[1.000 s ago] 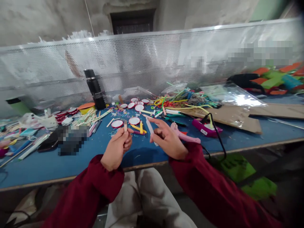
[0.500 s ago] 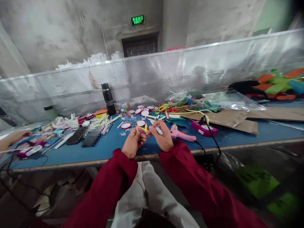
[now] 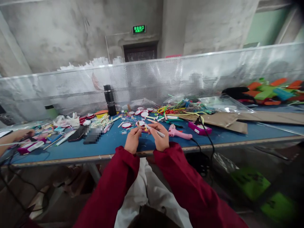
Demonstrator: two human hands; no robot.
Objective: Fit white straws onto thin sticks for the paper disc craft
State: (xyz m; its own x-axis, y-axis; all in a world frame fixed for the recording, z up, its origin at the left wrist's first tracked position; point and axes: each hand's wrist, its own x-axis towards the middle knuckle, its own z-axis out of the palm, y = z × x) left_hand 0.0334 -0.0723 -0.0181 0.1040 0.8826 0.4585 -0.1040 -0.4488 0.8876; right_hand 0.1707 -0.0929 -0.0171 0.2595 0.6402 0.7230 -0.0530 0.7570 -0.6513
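My left hand (image 3: 133, 140) is closed in a pinch near the table's front edge. At its fingertips are a thin brownish stick-like piece and a small yellow strip (image 3: 143, 128), both partly hidden by the fingers. Close on its right, my right hand (image 3: 161, 139) is closed around a slim white pen-shaped tool (image 3: 159, 133), whose tip points toward the yellow strip. Just behind both hands lie round white discs with red rims, one of them a nearby disc (image 3: 126, 125). To the right of my right hand rests a pink glue gun (image 3: 179, 132).
A purple-and-white box (image 3: 200, 129) with a black cable stands at right, before cardboard (image 3: 220, 120) and tangled coloured cords (image 3: 190, 106). A black flask (image 3: 109, 99) stands behind. Phones (image 3: 76, 133) and craft sticks lie left, where another person's hand (image 3: 22, 134) reaches in.
My hands have drawn closer together, and the white tool now lies more level across my right hand. Less of the yellow strip shows. The view has tilted slightly.
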